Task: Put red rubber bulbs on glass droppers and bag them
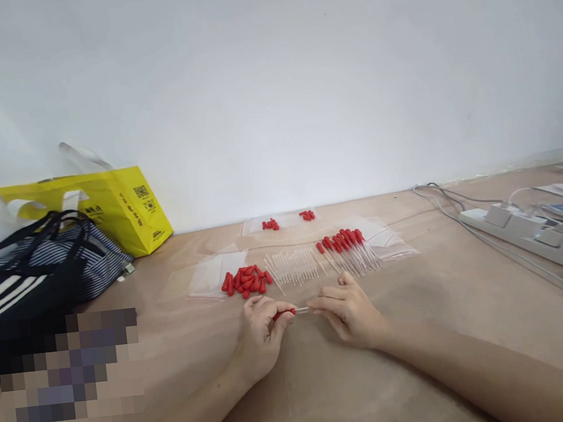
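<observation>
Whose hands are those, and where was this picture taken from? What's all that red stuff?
These are a person's own bare hands, not a machine. A camera worn on the person's head took the picture, looking forward and down.

The left hand pinches a red bulb. The right hand holds a thin clear tube pointing into it.

On the wooden table lie a pile of loose red bulbs, a row of clear tubes, and, to the right, tubes with red bulbs on their ends. A yellow bag stands at the left.
</observation>
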`<state>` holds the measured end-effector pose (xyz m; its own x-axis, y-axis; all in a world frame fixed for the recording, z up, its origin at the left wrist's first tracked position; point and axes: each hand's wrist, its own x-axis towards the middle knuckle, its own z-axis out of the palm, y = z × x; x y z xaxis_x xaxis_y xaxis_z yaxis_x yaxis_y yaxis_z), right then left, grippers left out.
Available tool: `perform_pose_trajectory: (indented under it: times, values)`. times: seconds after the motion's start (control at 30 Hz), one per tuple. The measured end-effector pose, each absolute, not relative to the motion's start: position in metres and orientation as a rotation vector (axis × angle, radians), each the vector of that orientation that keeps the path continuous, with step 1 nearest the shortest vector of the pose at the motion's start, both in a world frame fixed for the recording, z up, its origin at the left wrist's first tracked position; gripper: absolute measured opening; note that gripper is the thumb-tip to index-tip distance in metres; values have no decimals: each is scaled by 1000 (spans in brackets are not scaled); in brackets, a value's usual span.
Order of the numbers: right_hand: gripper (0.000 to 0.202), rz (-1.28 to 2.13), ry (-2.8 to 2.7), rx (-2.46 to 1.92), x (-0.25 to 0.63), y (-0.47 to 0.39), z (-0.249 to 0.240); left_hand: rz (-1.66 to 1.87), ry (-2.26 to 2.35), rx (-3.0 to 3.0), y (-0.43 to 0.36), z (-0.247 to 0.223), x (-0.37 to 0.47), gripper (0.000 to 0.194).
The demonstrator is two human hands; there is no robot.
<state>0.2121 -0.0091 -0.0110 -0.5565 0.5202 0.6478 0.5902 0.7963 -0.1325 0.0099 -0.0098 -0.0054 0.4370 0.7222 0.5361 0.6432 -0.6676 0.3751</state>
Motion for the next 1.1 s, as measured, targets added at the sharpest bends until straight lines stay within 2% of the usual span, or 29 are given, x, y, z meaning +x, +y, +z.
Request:
perform_pose_trajectory:
  times: [0.17, 0.43, 0.93, 1.1]
  values:
    - [26, -293, -2302, -731, 213, -7, -13, 1047, 1213, 2545, -11, -5, 12, 21]
    - [20, 26, -2327, -853, 207, -14, -8, 1106, 1143, 2702, -16, -4, 12, 13]
    - [20, 326, -2377, -973, 204, -12, -6, 996, 1124, 2816, -14, -1, 13, 13]
    - [19, 217, -2411, -946, 207, -8, -5, 1010, 1141, 2853, -10, 1, 12, 15]
